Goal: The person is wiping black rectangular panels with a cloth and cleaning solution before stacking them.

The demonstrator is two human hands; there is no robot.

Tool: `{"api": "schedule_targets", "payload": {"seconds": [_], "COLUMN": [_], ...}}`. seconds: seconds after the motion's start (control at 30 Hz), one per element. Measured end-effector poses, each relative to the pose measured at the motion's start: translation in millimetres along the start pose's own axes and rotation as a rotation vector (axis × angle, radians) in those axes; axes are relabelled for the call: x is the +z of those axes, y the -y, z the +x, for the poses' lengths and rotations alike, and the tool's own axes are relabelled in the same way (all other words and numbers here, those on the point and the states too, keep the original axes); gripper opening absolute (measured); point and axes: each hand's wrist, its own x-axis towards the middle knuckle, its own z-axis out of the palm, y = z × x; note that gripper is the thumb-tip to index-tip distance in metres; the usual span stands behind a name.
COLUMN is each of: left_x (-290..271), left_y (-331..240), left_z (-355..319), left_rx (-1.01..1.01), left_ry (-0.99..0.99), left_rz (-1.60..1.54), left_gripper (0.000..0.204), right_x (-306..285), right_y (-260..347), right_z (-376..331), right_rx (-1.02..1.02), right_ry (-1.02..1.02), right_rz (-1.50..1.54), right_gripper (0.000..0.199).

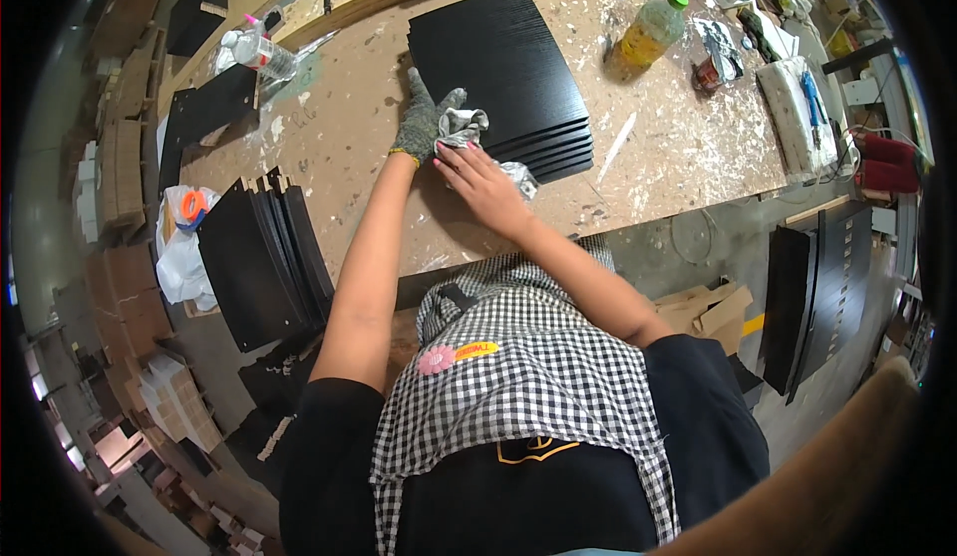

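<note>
Head view: cloth [463, 126] lies under right fingers [461, 161].

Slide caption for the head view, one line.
Gloved left hand beside stacked black panels, bare right hand with a crumpled cloth, at a white-spotted workbench.
</note>
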Motion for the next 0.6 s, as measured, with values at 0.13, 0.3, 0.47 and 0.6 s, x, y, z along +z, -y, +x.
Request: {"api": "schedule_targets", "payload": {"seconds": [0.13,0.3,0.47,0.6], "left_x": [-10.0,4.0,15.7,5.7], "left_y": [-47.6,-54.0,47.3,-39.6], "left_z": [-29.7,-19.4,38.7,-10.5], "left_rx": [0.119,0.156,0.34,0.221], "left_ry": [-0.029,-0.031,0.084,-0.099], "left_rz": [0.15,0.186,0.396,0.209], "left_gripper": [0.117,0.121,0.123,0.121], "right_x": [-62.6,-19.1,-18.9,-78.0], "right_y": [-59.7,-40.9,-13.6,-99.4], "right_z": [-24.4,-31.0,5.5,-49.2], "right_rx": [0.244,0.28,-0.005,0.171], "right_ry": [-0.141,-0.19,-0.089,-0.17], "right_rz": [-0.157,-0.203,0.069,-0.104], "right_gripper": [0.048,0.05,0.046,0.045]}}
